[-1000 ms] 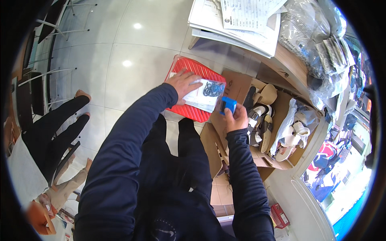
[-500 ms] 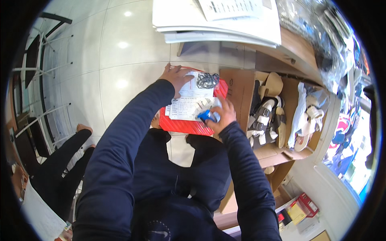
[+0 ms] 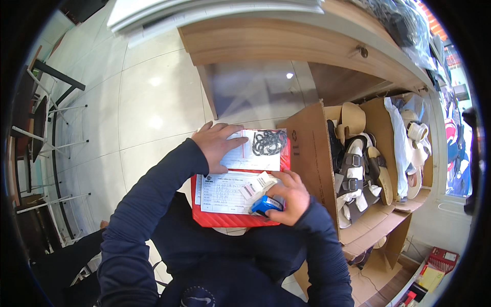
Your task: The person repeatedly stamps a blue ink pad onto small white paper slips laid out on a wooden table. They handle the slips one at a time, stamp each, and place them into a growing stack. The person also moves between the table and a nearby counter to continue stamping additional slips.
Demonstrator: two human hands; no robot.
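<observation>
In the middle, a red ridged plastic surface carries paper forms. My left hand lies with spread fingers on the upper form. Beside its fingertips, a clear bag of dark cords rests on that form. My right hand grips a small blue self-inking stamp at the right edge of the lower filled-in form. White labels lie just above the stamp. Whether the stamp's base touches the paper is hidden from me.
A cardboard box full of sandals stands at the right. Beyond the red surface is a wooden desk with a paper stack on top. Folding chairs stand at the far left. A red box sits at lower right.
The view has shifted, showing more of the desk front. My left hand stays spread on the upper form. My right hand still holds the stamp, now lower beside the labels.
</observation>
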